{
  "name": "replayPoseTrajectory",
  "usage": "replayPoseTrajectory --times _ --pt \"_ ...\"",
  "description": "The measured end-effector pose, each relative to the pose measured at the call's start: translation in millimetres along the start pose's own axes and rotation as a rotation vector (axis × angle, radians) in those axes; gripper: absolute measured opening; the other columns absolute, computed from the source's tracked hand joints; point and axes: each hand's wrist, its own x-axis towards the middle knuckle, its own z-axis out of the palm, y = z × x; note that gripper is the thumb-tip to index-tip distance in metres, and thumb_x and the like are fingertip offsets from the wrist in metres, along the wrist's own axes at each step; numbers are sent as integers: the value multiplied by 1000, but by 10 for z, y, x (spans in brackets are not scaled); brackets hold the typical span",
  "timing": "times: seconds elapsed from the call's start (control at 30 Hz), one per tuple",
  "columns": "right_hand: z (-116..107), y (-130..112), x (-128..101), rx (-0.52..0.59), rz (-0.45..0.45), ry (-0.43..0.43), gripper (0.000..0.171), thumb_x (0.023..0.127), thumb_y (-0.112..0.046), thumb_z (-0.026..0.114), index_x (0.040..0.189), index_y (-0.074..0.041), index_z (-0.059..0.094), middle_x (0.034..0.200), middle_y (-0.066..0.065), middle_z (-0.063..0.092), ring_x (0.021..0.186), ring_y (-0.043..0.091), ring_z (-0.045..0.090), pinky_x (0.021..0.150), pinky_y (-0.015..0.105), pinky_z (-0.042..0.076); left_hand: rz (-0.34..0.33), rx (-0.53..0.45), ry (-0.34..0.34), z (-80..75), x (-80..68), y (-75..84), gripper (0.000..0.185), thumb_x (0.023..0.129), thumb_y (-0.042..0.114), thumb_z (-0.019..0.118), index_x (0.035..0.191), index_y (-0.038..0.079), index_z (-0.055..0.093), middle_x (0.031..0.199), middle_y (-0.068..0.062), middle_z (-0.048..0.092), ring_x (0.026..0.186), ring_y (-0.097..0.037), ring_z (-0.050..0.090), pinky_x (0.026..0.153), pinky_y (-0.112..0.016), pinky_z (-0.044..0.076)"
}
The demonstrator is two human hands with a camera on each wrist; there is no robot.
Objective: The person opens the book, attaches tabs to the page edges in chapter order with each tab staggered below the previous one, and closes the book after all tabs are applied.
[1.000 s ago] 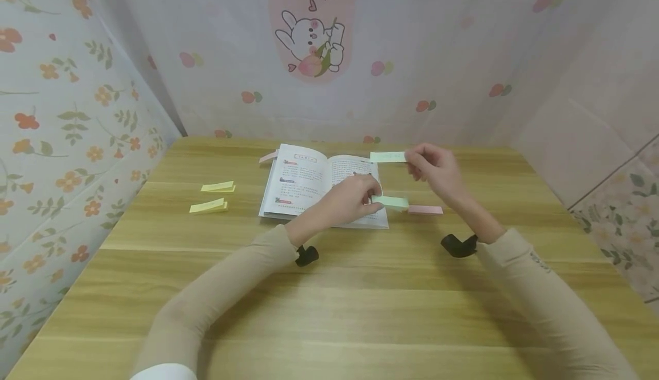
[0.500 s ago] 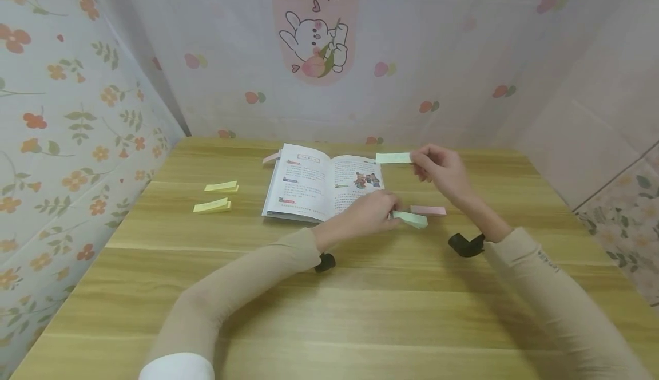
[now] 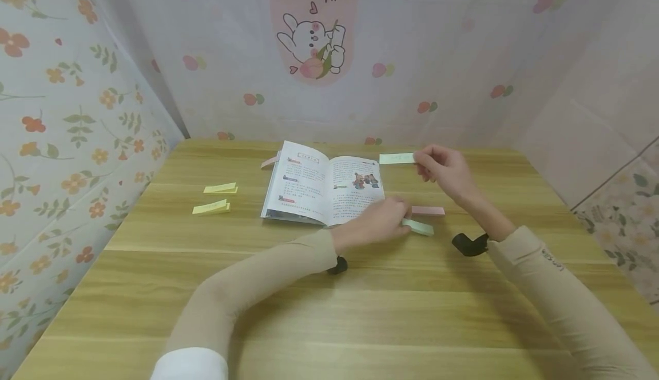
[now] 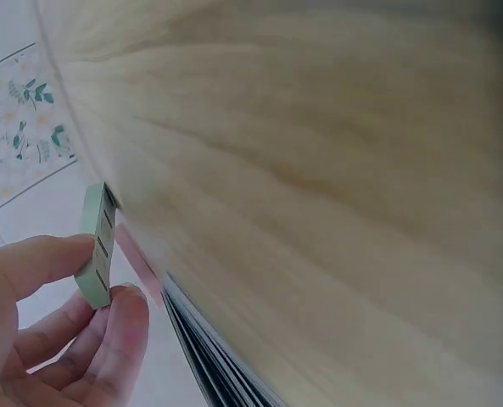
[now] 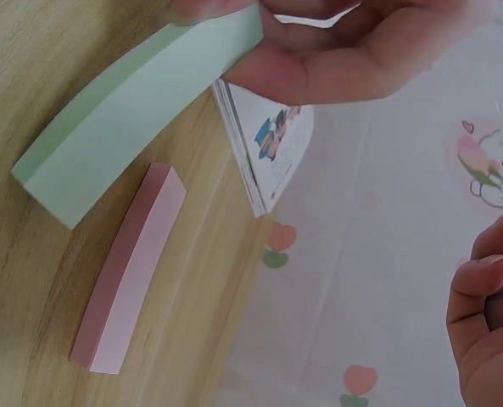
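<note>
My left hand (image 3: 383, 218) pinches a pale green sticky-note pad (image 3: 419, 228) between thumb and fingers, low over the wooden table at the book's lower right corner. The pad's thick edge (image 4: 95, 246) shows in the left wrist view. Higher up on the right, my right hand (image 3: 445, 171) pinches one end of a single green sticky note (image 3: 395, 158) with faint marks on it. The note's free end points left, right by the page edge of an open book (image 3: 304, 182). A pink sticky-note pad (image 5: 128, 275) lies on the table just beyond the green pad.
Two yellow sticky-note pads (image 3: 211, 207) with raised top sheets lie left of the book. A pink tab (image 3: 269, 163) sticks out from the book's left edge. Behind the table hangs a printed curtain (image 3: 412, 54).
My left hand has moved right and toward me with the green pad, off the book's right page, uncovering its picture. My right hand stays nearly still with the green note.
</note>
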Motion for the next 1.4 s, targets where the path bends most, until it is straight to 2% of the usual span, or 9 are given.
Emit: replayPoseTrajectory --times 0.23,0.3,0.53,0.63,0.83,0.93,1.23,1.33,1.4 --pt "2 -17 8 -5 13 -2 23 104 -22 59 94 -2 64 76 10 61 66 19 54 59 22 47 -18 31 -9 41 80 34 15 93 18 71 102 7 70 93 -2 67 73 -9 58 58 -17 47" --pt "5 -22 12 -7 14 -5 23 104 -22 59 94 -2 64 76 7 61 66 19 54 59 22 47 -34 50 -27 53 107 52 15 92 18 71 103 7 69 91 -1 65 72 -10 57 56 -19 47" --pt "4 -11 19 -7 16 -3 23 104 -23 59 93 -3 65 76 9 61 66 19 54 59 23 48 -103 59 -94 71 198 121 17 92 17 72 105 8 67 87 1 61 72 -10 57 54 -20 47" --pt "5 -6 18 -5 18 -3 24 104 -23 59 93 -3 64 76 8 60 66 20 53 59 23 48 -95 60 -118 74 222 157 19 93 17 71 109 8 66 88 2 60 74 -10 56 56 -20 47" --pt "26 16 20 -4 28 3 26 103 -24 59 92 -1 64 78 19 59 65 18 53 58 23 47 -59 86 -119 101 249 237 20 96 24 70 110 12 66 90 2 62 77 -11 57 61 -22 47" --pt "35 26 17 0 26 3 25 103 -23 59 91 -1 64 76 15 59 64 18 53 58 23 47 -66 77 -107 120 253 253 20 96 26 69 111 13 67 90 2 63 76 -11 57 62 -22 47" --pt "6 49 35 17 41 2 22 104 -22 58 95 -3 65 76 9 61 64 19 53 59 23 48 -73 50 -108 59 264 158 35 95 38 71 116 10 65 99 0 66 81 -12 59 69 -24 50" --pt "2 55 52 27 48 7 22 103 -23 59 96 -4 66 76 6 61 64 20 53 59 23 48 -78 29 -116 34 262 113 37 96 36 70 121 10 64 107 -2 66 86 -11 60 72 -23 50" --pt "10 59 72 36 55 10 23 103 -25 60 96 -3 66 76 8 60 65 23 52 59 24 47 -88 -5 -115 21 255 75 33 97 32 69 120 9 64 106 -1 65 85 -11 58 70 -22 49"
